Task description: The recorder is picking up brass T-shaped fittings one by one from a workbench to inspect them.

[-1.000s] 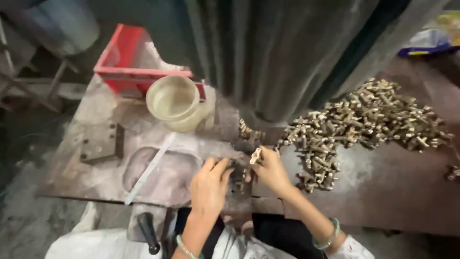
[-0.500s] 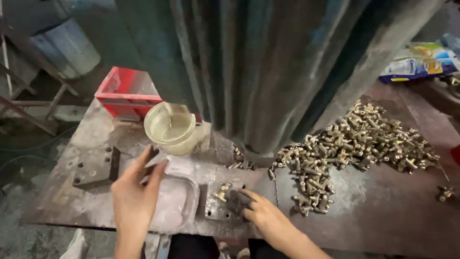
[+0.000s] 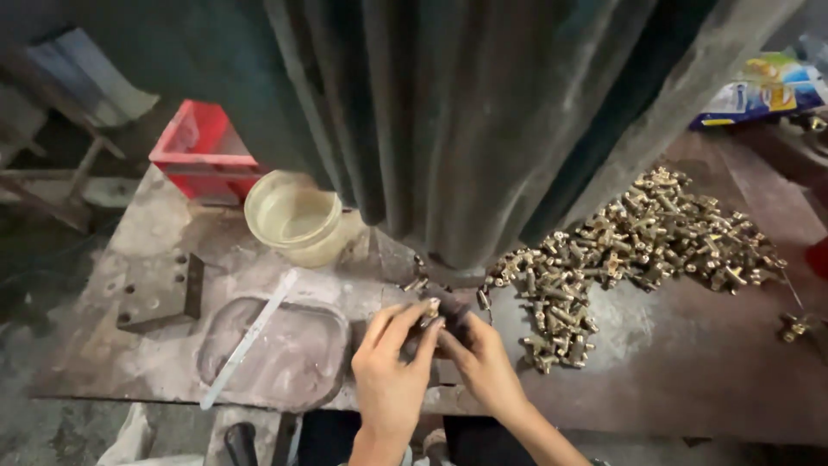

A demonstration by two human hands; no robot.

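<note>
Rusty steel worktable [image 3: 673, 380] fronts a dark machine column [image 3: 483, 121]. Left hand [image 3: 390, 371] and right hand [image 3: 483, 362] meet over a small dark metal block [image 3: 448, 312] at the near table edge; left fingertips [image 3: 429, 308] pinch a small brass fitting on it, while the right fingers lie curled against the block. A heap of brass fittings [image 3: 638, 250] lies to the right. A cream plastic cup [image 3: 293, 216], a red crate [image 3: 203, 155] and a shallow metal tray [image 3: 276, 354] sit to the left.
</note>
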